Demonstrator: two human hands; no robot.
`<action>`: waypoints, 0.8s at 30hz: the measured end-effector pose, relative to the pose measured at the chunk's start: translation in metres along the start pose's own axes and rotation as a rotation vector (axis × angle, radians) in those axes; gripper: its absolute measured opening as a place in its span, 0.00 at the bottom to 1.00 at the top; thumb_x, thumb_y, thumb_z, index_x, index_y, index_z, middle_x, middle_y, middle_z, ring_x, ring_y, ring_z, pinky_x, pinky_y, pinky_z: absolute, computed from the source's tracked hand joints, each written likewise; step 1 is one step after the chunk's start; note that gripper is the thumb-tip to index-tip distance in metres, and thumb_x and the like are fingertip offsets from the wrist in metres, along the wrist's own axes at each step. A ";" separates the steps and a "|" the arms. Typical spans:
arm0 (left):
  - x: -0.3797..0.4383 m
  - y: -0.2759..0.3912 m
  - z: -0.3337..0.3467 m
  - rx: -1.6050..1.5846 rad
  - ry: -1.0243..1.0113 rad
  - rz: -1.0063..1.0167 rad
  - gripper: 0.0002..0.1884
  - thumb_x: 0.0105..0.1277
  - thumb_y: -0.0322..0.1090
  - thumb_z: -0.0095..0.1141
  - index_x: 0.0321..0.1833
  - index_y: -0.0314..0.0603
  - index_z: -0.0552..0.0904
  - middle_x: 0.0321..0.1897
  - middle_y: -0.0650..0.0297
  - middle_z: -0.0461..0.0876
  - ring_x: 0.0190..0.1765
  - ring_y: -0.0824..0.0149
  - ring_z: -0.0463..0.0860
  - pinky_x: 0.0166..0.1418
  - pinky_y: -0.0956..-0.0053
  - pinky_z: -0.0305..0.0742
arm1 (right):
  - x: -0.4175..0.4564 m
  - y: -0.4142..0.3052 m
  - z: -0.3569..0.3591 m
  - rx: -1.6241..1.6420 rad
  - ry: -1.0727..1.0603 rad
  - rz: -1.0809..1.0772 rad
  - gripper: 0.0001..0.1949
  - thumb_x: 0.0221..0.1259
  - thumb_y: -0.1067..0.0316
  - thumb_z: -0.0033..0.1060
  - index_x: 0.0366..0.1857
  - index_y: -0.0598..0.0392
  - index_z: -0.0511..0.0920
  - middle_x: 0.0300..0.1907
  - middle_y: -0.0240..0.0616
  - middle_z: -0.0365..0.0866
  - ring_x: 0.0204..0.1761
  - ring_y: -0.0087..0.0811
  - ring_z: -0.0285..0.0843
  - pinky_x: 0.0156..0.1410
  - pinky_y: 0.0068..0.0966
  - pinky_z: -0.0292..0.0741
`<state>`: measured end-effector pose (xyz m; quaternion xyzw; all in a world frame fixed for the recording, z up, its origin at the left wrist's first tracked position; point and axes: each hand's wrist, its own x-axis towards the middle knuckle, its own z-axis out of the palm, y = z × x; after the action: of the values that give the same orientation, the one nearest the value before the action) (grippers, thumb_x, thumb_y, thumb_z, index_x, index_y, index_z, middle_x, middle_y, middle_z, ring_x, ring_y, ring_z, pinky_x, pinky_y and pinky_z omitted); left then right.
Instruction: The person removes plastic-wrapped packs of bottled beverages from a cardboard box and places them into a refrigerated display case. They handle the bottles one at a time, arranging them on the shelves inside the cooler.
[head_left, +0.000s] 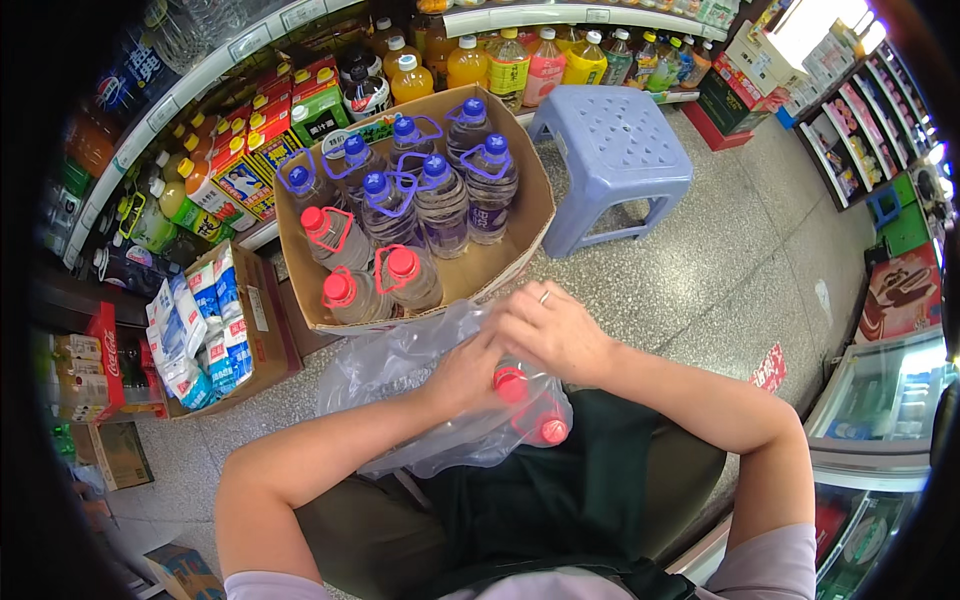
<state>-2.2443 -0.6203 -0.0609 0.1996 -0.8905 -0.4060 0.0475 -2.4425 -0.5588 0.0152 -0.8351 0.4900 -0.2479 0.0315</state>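
My left hand (469, 371) and my right hand (551, 326) meet over a clear plastic wrap (375, 375) in front of my lap. Inside the wrap, close below my hands, are two water bottles with red caps, one cap (511, 384) by my left hand and another (553, 430) nearer my lap. The fingers of both hands are bent together at the wrap's upper edge; their exact hold is partly hidden. Just beyond, an open cardboard box (525, 255) holds several large water bottles, some with blue caps and handles (435, 169), others with red ones (403, 262).
A blue plastic stool (622, 135) stands right of the box. To the left is a carton of white and blue packets (217, 322). Drink shelves (247, 45) curve behind. A glass-topped freezer (877, 397) stands at the right, on the speckled floor (720, 285).
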 end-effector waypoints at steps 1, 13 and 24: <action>0.003 0.000 0.001 -0.022 -0.004 0.037 0.39 0.56 0.48 0.73 0.71 0.46 0.74 0.68 0.49 0.73 0.64 0.41 0.80 0.62 0.50 0.81 | -0.004 -0.003 -0.002 0.080 -0.071 0.058 0.18 0.61 0.70 0.68 0.55 0.54 0.77 0.51 0.47 0.83 0.50 0.54 0.86 0.51 0.46 0.83; -0.015 0.004 -0.035 -0.250 0.037 -0.275 0.38 0.53 0.42 0.79 0.68 0.38 0.79 0.58 0.47 0.85 0.59 0.48 0.86 0.63 0.61 0.80 | -0.019 -0.026 0.022 0.084 -0.626 0.514 0.39 0.50 0.62 0.80 0.65 0.61 0.66 0.50 0.53 0.87 0.50 0.53 0.89 0.51 0.44 0.85; -0.065 0.143 -0.161 -0.049 0.095 -0.160 0.32 0.51 0.36 0.81 0.62 0.41 0.84 0.39 0.59 0.90 0.40 0.73 0.89 0.50 0.73 0.84 | 0.012 -0.070 -0.017 0.423 -0.245 0.371 0.48 0.39 0.39 0.84 0.63 0.56 0.67 0.45 0.51 0.87 0.43 0.55 0.89 0.48 0.48 0.84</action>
<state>-2.1906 -0.6234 0.1572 0.2878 -0.8583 -0.4203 0.0622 -2.3892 -0.5294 0.0550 -0.7299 0.5644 -0.2320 0.3082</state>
